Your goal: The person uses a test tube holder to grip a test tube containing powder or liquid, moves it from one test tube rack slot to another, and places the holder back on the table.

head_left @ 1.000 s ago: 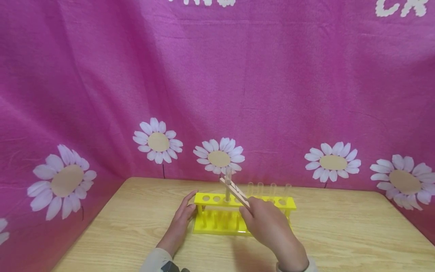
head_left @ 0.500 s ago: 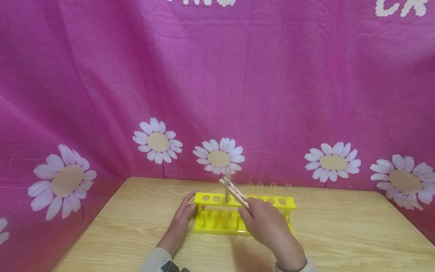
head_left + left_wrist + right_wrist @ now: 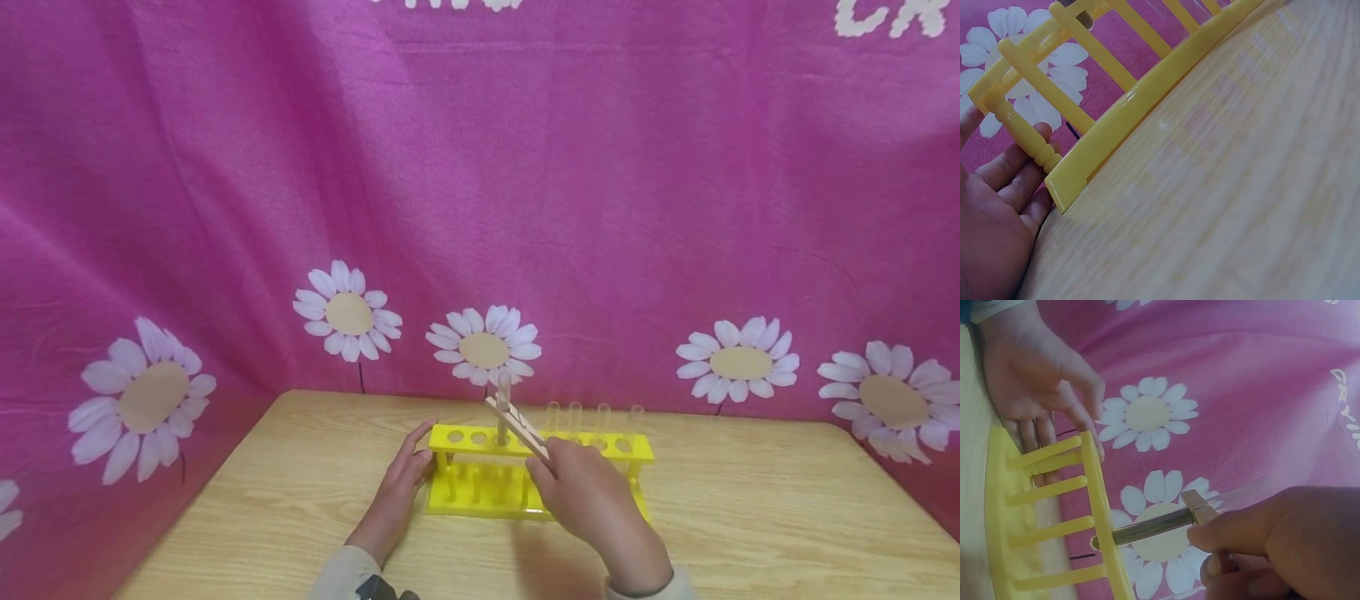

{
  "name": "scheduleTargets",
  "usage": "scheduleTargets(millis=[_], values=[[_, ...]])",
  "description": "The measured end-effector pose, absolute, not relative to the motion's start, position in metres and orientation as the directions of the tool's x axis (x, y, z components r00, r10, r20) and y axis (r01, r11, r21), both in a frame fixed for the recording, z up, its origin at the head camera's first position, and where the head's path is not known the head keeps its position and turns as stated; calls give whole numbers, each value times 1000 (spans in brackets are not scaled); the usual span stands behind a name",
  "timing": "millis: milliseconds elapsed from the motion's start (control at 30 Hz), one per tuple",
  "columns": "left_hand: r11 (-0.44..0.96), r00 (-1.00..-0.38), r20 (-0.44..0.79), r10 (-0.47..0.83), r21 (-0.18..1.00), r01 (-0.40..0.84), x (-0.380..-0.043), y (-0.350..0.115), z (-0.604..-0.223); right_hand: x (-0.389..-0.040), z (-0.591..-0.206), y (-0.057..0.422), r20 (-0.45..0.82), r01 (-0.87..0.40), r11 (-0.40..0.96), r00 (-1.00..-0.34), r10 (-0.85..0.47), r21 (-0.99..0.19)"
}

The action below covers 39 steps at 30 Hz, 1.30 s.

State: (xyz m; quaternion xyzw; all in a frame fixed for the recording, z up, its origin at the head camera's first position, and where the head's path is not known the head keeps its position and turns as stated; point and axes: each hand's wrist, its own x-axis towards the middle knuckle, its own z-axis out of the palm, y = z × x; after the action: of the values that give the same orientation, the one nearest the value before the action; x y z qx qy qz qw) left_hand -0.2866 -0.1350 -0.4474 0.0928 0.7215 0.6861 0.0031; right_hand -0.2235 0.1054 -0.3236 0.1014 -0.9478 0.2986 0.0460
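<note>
- Backdrop cloth (image 3: pixel 600 167) behind the rack has shifted slightly since the earlier frames, its flowers displaced a little at the sides; both hands, the clip and the clipped tube keep practically the same positions.
- Clipped tube (image 3: pixel 502 427): stands upright at the third hole from the rack's left end; most of its length is above the rack's top bar, and its lower end shows just through the hole. Its lower part looks dark; contents cannot be identified.
- Wooden clip (image 3: pixel 521 429): slants above the rack's top bar, its far end closed on the tube.
- Right hand (image 3: pixel 592 492): in front of the rack's right half, thumb and fingers pinching the clip.
- Left hand (image 3: pixel 393 492): at the rack's left end, fingers loosely extended and resting against the end post (image 3: pixel 1025 134).
- Yellow rack (image 3: pixel 465 504): upright, with a row of pegs (image 3: pixel 1054 531) between base and top bar.
- Four clear tubes (image 3: pixel 574 417): at the rack's right half, rising above its top bar.
- Wood-grain table (image 3: pixel 285 500): beneath the rack.
- White flowers (image 3: pixel 349 313): printed on the cloth behind the rack.
</note>
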Motion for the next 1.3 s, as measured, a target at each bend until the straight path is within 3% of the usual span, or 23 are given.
scheduleTargets(millis=[833,1300], values=[[38,-984,116,136,992,123,-286,-135,-446,-230,-333,107,152,-220,799,-975,-162,-560],[43,-984,116,133,992,122,-287,-134,-447,-233,-339,107,90,-189,809,-982,-167,-557]])
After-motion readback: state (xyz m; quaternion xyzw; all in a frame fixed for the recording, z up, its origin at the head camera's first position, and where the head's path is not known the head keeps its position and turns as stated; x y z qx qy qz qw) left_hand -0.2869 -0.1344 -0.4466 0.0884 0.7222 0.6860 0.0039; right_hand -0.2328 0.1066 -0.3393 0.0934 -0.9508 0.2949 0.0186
